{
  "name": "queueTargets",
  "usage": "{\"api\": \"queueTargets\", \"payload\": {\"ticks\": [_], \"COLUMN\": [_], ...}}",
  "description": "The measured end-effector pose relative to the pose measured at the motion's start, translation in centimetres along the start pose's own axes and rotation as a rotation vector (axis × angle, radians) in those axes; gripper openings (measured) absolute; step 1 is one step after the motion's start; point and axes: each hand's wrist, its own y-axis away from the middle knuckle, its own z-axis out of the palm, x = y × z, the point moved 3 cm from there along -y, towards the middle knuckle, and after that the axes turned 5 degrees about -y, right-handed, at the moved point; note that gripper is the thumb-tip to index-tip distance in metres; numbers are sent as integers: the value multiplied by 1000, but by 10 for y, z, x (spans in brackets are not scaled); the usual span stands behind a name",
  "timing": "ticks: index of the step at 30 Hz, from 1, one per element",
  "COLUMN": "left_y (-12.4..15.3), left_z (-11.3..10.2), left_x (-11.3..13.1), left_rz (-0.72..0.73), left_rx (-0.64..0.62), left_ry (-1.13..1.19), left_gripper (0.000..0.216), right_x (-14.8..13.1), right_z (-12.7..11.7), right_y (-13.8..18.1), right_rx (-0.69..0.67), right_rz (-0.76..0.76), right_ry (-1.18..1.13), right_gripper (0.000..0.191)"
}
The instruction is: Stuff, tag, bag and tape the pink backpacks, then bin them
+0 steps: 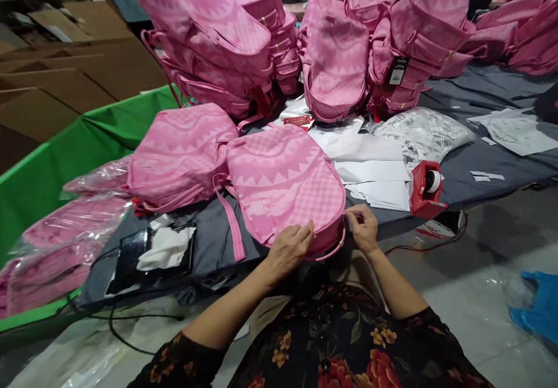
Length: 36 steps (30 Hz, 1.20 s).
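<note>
A pink backpack (pixel 283 179) with a zigzag and checkered pattern lies on the dark table cover, its near end at my lap. My left hand (pixel 291 245) grips the near edge of this backpack, fingers curled together over the fabric. At the right side seam, my right hand (pixel 364 227) is closed in a pinch; the small thing between its fingertips is hidden. A thin pink piping loop with a small metal piece hangs below the right fingers. One pink strap (pixel 233 228) trails off the bag's left side.
Another pink backpack (pixel 183 150) lies to the left, with stacked backpacks (pixel 209 39) behind. White paper sheets (pixel 370 173) and a red tape dispenser (pixel 425 190) are on the right. Plastic-wrapped backpacks (pixel 65 243) fill a green-lined bin (pixel 117 112). A white cloth (pixel 165 248) rests on a black device.
</note>
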Motion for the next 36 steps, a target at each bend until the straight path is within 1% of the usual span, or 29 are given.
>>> {"api": "queueTargets", "payload": {"ticks": [2, 3, 5, 7, 9, 11, 12, 14, 15, 16, 17, 18, 20, 22, 23, 24, 26, 29, 31, 33, 35, 36], "left_y": [6, 8, 9, 8, 6, 7, 9, 16, 19, 21, 21, 17, 1, -22, -34, -46, -63, -71, -69, -66, -66, -67], "left_z": [7, 9, 11, 13, 14, 11, 10, 5, 4, 3, 3, 4, 9, 15, 16, 16, 13, 9, 7, 7, 7, 7], "left_x": [6, 9, 12, 9, 2, -3, -3, 3, 10, 19, 30, 41, 62, 76, 81, 83, 84, 81, 80, 79, 79, 79], "left_rz": [-9, -12, -13, -18, -28, -39, -50, -89, -105, -115, -123, -132, -161, -207, -224, -237, -259, -326, -391, -446, -463, -463], "left_rx": [-51, -52, -25, 7, 35, 97, 150, 262, 298, 305, 277, 212, -12, -271, -375, -453, -528, -570, -582, -561, -533, -529], "left_ry": [-2, -1, 10, 40, 77, 102, 117, 182, 238, 301, 361, 407, 445, 448, 456, 469, 493, 520, 556, 596, 620, 619], "left_gripper": [38, 39, 38, 36, 34, 31, 30, 32, 33, 34, 34, 32, 25, 24, 25, 25, 26, 31, 33, 31, 28, 27], "right_x": [21, 31, 45, 53, 60, 66, 70, 73, 72, 69, 64, 58, 46, 39, 39, 42, 51, 65, 68, 66, 60, 57], "right_z": [-1, 4, 23, 49, 71, 78, 75, 56, 44, 32, 20, 11, -2, -6, -6, -4, 0, 5, 5, 2, -2, -4], "right_y": [-35, -56, -100, -141, -167, -173, -166, -133, -107, -78, -47, -16, 38, 73, 82, 86, 84, 71, 67, 67, 69, 70], "right_rx": [40, 39, -5, -75, -139, -163, -151, -119, -114, -127, -159, -197, -260, -270, -259, -242, -183, -142, -178, -211, -204, -192], "right_rz": [91, 116, 138, 175, 246, 308, 322, 277, 223, 152, 70, 13, -59, -100, -106, -103, -72, -17, 0, -12, -22, -9], "right_ry": [-29, -42, -61, -50, 14, 114, 159, 227, 248, 263, 278, 289, 305, 318, 323, 327, 342, 330, 283, 223, 183, 173], "right_gripper": [25, 28, 32, 34, 33, 30, 28, 22, 19, 17, 16, 17, 21, 29, 33, 35, 35, 31, 31, 36, 41, 40]}}
